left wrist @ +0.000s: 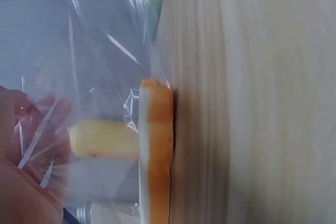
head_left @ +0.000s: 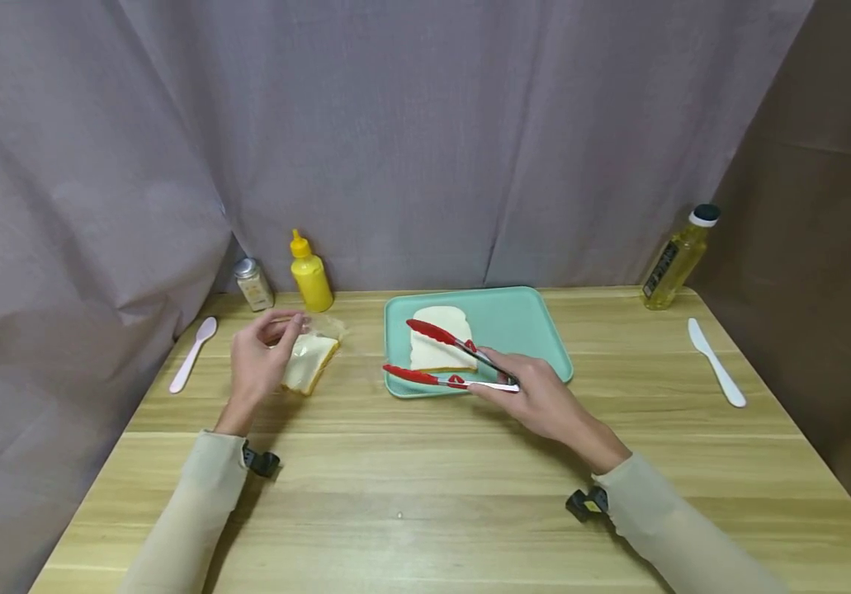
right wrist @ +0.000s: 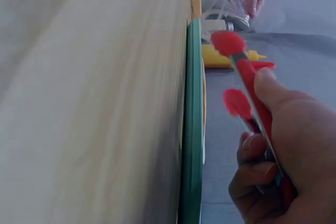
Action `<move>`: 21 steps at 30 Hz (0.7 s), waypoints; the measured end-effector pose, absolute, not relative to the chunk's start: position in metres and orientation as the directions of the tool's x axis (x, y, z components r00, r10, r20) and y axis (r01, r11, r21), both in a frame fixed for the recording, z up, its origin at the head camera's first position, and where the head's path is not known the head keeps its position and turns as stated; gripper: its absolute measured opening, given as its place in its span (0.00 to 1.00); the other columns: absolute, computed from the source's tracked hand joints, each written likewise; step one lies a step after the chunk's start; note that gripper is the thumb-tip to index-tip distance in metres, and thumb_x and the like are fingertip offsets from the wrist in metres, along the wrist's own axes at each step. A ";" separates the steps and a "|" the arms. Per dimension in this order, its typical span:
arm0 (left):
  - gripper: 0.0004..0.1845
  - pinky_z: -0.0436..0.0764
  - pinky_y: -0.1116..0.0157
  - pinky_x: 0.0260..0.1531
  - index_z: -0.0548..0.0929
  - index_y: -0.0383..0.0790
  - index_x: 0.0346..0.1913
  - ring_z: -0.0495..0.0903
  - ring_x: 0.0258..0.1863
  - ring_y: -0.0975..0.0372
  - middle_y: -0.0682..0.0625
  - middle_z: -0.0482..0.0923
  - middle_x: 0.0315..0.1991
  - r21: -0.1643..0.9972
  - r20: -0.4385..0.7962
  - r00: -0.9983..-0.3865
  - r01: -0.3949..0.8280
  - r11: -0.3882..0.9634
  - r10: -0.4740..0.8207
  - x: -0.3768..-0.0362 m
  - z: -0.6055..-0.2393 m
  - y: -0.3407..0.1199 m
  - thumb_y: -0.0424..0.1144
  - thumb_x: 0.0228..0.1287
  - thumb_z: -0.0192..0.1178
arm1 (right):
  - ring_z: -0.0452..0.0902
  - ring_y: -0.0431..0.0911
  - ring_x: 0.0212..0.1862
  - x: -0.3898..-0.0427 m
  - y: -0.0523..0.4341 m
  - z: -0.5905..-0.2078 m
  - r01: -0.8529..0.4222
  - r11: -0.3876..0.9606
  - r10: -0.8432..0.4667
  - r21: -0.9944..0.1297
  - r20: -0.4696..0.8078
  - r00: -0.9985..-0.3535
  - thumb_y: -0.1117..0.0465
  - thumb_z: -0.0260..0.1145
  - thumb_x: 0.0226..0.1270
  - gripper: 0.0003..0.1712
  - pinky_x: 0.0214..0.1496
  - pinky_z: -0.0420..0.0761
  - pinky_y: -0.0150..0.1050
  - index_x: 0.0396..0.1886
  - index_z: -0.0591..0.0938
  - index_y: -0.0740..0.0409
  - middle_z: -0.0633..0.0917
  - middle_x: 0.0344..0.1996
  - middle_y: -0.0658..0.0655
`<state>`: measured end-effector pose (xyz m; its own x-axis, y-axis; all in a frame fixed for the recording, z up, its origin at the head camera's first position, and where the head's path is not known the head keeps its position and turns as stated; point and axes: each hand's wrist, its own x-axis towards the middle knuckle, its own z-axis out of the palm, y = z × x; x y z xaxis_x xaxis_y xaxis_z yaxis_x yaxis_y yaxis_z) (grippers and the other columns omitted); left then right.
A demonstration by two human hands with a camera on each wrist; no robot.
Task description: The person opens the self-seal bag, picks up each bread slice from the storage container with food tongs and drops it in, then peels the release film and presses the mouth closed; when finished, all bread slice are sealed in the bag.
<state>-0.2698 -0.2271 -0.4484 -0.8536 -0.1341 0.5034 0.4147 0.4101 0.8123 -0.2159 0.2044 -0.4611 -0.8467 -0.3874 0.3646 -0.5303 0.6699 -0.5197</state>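
Tongs [head_left: 457,381] — in right hand [head_left: 536,394]

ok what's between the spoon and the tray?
From the spoon: bare table, then the left hand, bread and clear film, then bare table to the tray. Head view shows it.

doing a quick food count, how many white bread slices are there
2: one white bread slice on the rectangular mint-green tray, another orange-crusted slice on the wooden table, partly behind the left hand.
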 end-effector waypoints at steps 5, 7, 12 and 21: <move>0.08 0.82 0.83 0.36 0.90 0.29 0.50 0.91 0.34 0.74 0.33 0.93 0.40 0.820 0.512 -0.844 0.425 0.383 -0.160 -0.262 -0.438 -0.226 0.31 0.77 0.66 | 0.71 0.41 0.32 -0.216 0.204 -0.462 -0.483 0.719 -0.361 -0.499 0.326 -0.874 0.37 0.78 0.68 0.42 0.35 0.73 0.34 0.74 0.79 0.54 0.75 0.27 0.46; 0.08 0.83 0.82 0.36 0.90 0.27 0.50 0.92 0.35 0.72 0.32 0.92 0.41 0.824 0.504 -0.850 0.422 0.378 -0.150 -0.258 -0.433 -0.224 0.30 0.76 0.66 | 0.71 0.41 0.32 -0.215 0.201 -0.462 -0.454 0.743 -0.348 -0.492 0.295 -0.890 0.35 0.77 0.68 0.44 0.37 0.73 0.35 0.74 0.78 0.52 0.75 0.28 0.46; 0.09 0.85 0.82 0.39 0.89 0.25 0.50 0.94 0.37 0.64 0.30 0.92 0.42 0.818 0.506 -0.854 0.431 0.380 -0.122 -0.254 -0.431 -0.222 0.28 0.76 0.65 | 0.71 0.43 0.34 -0.208 0.199 -0.456 -0.369 0.800 -0.279 -0.472 0.253 -0.927 0.33 0.78 0.66 0.48 0.35 0.71 0.37 0.77 0.75 0.52 0.75 0.30 0.49; 0.09 0.84 0.82 0.37 0.90 0.27 0.50 0.95 0.39 0.48 0.32 0.92 0.41 0.825 0.480 -0.872 0.409 0.390 -0.101 -0.255 -0.429 -0.220 0.31 0.76 0.67 | 0.84 0.55 0.51 -0.193 0.230 -0.453 -0.228 0.855 -0.155 -0.466 0.189 -0.970 0.28 0.70 0.70 0.52 0.48 0.85 0.54 0.79 0.73 0.59 0.87 0.50 0.62</move>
<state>-0.2553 -0.2199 -0.4287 -0.8717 -0.1012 0.4795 0.4085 0.3905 0.8250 -0.1928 0.2299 -0.4533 -0.9697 -0.1552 0.1888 -0.2276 0.8553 -0.4656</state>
